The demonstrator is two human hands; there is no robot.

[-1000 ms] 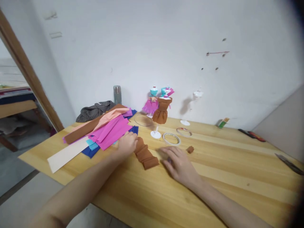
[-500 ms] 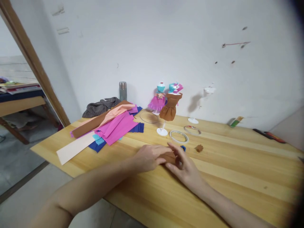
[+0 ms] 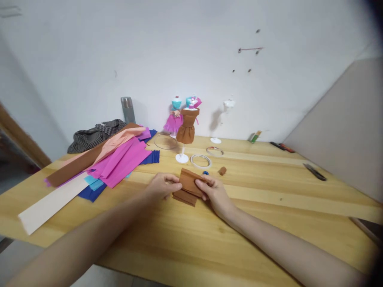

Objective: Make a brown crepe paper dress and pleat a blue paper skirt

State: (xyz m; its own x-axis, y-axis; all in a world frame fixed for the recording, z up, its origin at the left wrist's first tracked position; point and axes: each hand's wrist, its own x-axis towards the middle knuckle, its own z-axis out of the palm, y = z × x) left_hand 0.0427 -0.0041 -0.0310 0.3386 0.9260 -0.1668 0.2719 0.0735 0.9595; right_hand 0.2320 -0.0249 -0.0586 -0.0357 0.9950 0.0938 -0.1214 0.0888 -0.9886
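Observation:
A folded piece of brown crepe paper [image 3: 190,180] is held just above the table between both hands. My left hand [image 3: 163,185] pinches its left edge between thumb and fingers. My right hand [image 3: 214,195] grips the right edge, thumb on top. Below it a second brown piece [image 3: 184,197] shows, lying under or joined to the first; I cannot tell which. Behind the hands stands a small dress form [image 3: 187,125] wearing a brown paper dress, on a white round base. A small brown scrap [image 3: 222,171] and a small blue bit [image 3: 205,173] lie just beyond my right hand.
Coloured crepe paper [image 3: 119,163] is heaped at the left beside striped cloth [image 3: 95,135] and a flask [image 3: 128,109]. Rolls of tape [image 3: 201,161] lie mid-table. Another dressed form [image 3: 174,119] and a bare one [image 3: 229,105] stand near the wall. Scissors [image 3: 314,172] lie at right.
My view has turned to the right. My hands have moved apart, and the brown paper, mostly covered before, now shows flat between them.

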